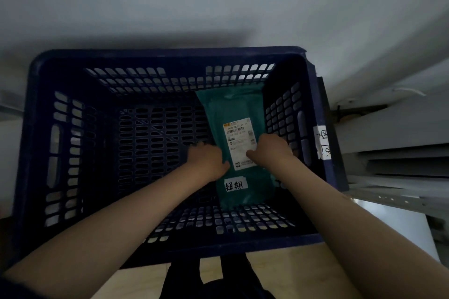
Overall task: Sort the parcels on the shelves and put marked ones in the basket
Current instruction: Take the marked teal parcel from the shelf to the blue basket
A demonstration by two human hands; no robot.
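Your left hand (206,160) and right hand (272,150) both reach down into the dark blue basket (38,109) and hold the green parcel (239,114), one grip on each long edge. The parcel lies toward the basket's right side, with a white shipping label (239,136) and a smaller handwritten tag (236,185) facing up. A handwritten strip (322,142) is stuck on the basket's right rim.

I see the parcel (237,143) lying in the basket (36,153), toward its right side, my left hand (206,160) and right hand (272,150) on it; shelves (401,165) stand right of the basket.
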